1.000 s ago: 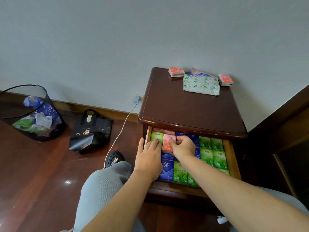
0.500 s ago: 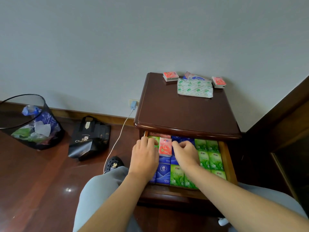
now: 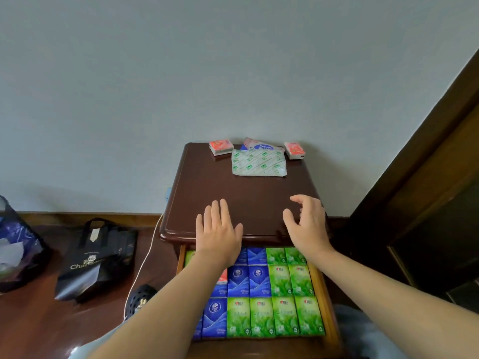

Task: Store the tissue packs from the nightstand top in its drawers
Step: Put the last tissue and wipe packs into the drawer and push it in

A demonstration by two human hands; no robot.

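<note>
The dark wooden nightstand (image 3: 207, 187) has its top drawer (image 3: 320, 288) pulled out, filled with rows of blue packs (image 3: 247, 281) and green packs (image 3: 285, 317); a red pack (image 3: 223, 277) shows beside my left forearm. At the back of the top lie a red tissue pack (image 3: 221, 146), a second red tissue pack (image 3: 294, 150), a large green-printed soft pack (image 3: 259, 163) and a blue-pink pack (image 3: 259, 145) behind it. My left hand (image 3: 219, 230) hovers over the front edge, fingers straight, holding nothing. My right hand (image 3: 307, 224) is beside it, fingers loosely curled and empty.
A black shopping bag (image 3: 96, 260) and a dark bin with rubbish (image 3: 15, 250) stand on the wooden floor at left. A white cable (image 3: 145, 260) runs down from a wall plug. A black shoe (image 3: 140, 299) lies by my knee. Dark wooden furniture (image 3: 427, 203) stands at right.
Both hands have left the drawer and risen over the nightstand's front edge, empty. The red pack they were pressing stays in the drawer. The camera has moved closer.
</note>
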